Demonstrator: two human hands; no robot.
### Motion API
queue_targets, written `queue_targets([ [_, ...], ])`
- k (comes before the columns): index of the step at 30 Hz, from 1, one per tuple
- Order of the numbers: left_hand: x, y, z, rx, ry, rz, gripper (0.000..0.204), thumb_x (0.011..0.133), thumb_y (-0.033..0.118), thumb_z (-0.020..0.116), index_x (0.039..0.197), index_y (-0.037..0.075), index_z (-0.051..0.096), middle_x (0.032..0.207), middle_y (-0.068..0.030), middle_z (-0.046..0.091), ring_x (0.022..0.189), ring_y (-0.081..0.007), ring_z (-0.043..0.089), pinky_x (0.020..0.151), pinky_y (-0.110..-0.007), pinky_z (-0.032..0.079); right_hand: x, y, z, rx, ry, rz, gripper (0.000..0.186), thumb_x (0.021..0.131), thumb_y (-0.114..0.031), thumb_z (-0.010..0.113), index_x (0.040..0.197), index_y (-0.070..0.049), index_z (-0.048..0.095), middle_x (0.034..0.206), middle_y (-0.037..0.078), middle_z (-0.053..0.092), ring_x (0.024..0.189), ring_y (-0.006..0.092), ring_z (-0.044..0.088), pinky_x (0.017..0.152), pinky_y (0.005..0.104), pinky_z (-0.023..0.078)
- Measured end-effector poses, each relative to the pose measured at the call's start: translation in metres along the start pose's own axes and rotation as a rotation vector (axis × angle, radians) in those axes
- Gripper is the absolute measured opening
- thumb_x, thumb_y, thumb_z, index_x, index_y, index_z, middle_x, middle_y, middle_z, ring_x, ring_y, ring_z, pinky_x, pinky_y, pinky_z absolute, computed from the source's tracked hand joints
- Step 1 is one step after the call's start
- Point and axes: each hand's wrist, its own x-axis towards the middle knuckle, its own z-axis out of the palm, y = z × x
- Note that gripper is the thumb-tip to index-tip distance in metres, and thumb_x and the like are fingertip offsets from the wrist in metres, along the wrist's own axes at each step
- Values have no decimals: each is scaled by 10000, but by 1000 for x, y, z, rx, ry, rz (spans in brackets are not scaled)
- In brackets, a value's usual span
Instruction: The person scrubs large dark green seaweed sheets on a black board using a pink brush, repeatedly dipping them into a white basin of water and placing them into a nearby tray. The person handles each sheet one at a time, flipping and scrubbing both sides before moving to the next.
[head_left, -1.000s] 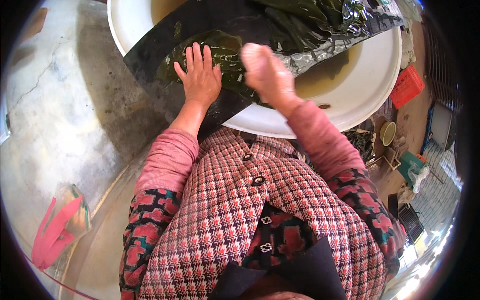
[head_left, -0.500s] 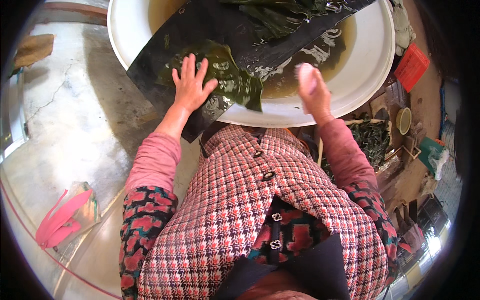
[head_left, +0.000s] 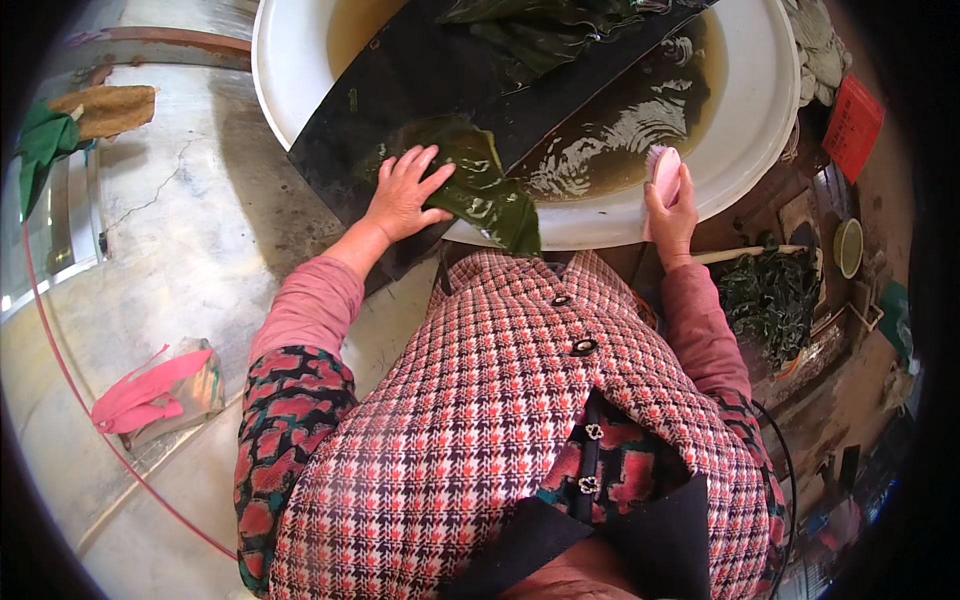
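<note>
My left hand lies palm down, fingers stretched out, on the near edge of a wet, dark green piece of kelp. The kelp rests on a black board that slants across a big white round tub, and its lower end droops past the board over the tub's near rim. Over the rim to the right, my right hand grips a pink scrubbing brush, raised clear of the kelp, its pale bristles facing left. More kelp is heaped at the board's far end.
Brown, rippled water stands in the tub. A container of dark, shredded-looking seaweed sits beside my right forearm. Farther right are a red printed sheet and a small round bowl. A pink cloth strip lies on the left floor.
My right hand has moved right with the brush, now sharp rather than blurred. My left hand has come slightly nearer and turned its fingers rightward on the kelp. The whole view has shifted.
</note>
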Motion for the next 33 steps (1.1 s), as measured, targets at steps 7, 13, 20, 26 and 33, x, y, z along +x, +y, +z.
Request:
queue_targets([
  [7, 65, 35, -1, -152, 350, 17, 394, 715, 31, 637, 1097, 122, 657, 986, -81, 676, 897, -285, 635, 757, -376, 481, 4, -1, 0, -22, -68, 2, 728, 790, -241, 750, 1385, 29, 430, 1317, 246, 552, 1233, 343, 542, 1026, 393, 431],
  [13, 72, 24, -39, -1051, 421, -520, 220, 903, 121, 665, 1079, -12, 663, 921, -103, 715, 788, -152, 650, 742, -289, 511, 5, 3, 2, 5, -62, 44, 737, 794, -262, 756, 1390, 22, 428, 1331, 235, 548, 1243, 323, 540, 1027, 383, 430],
  [20, 27, -19, -2, -768, 266, -1059, 403, 821, 213, 756, 1126, -7, 612, 966, -127, 681, 848, -286, 654, 788, -391, 518, 9, -2, 3, -7, -122, 69, 744, 779, -244, 774, 1388, 15, 435, 1329, 230, 552, 1237, 316, 545, 1030, 377, 428],
  [26, -1, 3, 20, -27, 554, -433, 575, 821, 283, 700, 1294, 20, 508, 1391, -215, 450, 1265, -399, 438, 1049, -507, 353, 8, -45, 39, -100, -231, -250, 693, 761, -221, 791, 1340, 6, 486, 1261, 215, 600, 1178, 299, 591, 984, 381, 471],
  [33, -3, 39, 39, -120, 179, -364, 686, 880, 399, 606, 1426, 47, 384, 1518, -175, 308, 1431, -342, 242, 1134, -578, 191, -13, -168, 149, 32, -769, -506, 687, 735, -249, 747, 1341, -58, 484, 1102, 243, 636, 990, 379, 647, 870, 448, 524],
])
